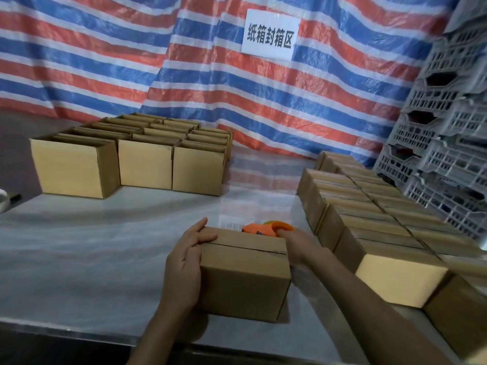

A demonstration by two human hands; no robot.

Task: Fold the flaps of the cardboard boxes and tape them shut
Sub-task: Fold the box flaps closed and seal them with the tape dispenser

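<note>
box in hand: a cardboard box (245, 280) stood on the bench (92, 254) close to the near edge, about midway along it; its two top flaps were folded down and met in a seam running left to right.
left hand (184, 262): lay flat against the left end of the cardboard box with its fingers fairly straight, the fingertips reaching over the top edge onto the flaps; it pressed the box and was not wrapped round it.
right hand (300, 246): was at the right end of the cardboard box, by its far top corner; the thumb was hooked into the tape dispenser (263, 229) and held it, while the other fingers were hidden behind the box.
tape dispenser: orange, just beyond the far top edge of the cardboard box, toward its right end; whether it touched the box could not be told.
open boxes (131, 159): packed touching in rows toward the far left corner of the bench, tops open.
closed boxes (369, 219): lined the right edge of the bench in tight rows from the near right corner back, a glossy strip along their tops.
crates (448, 127): grey plastic, stacked beyond the right edge.
tarp (105, 61): striped red, white and blue, hung behind the far edge, with a white sign (271, 34) of printed characters on it.
</note>
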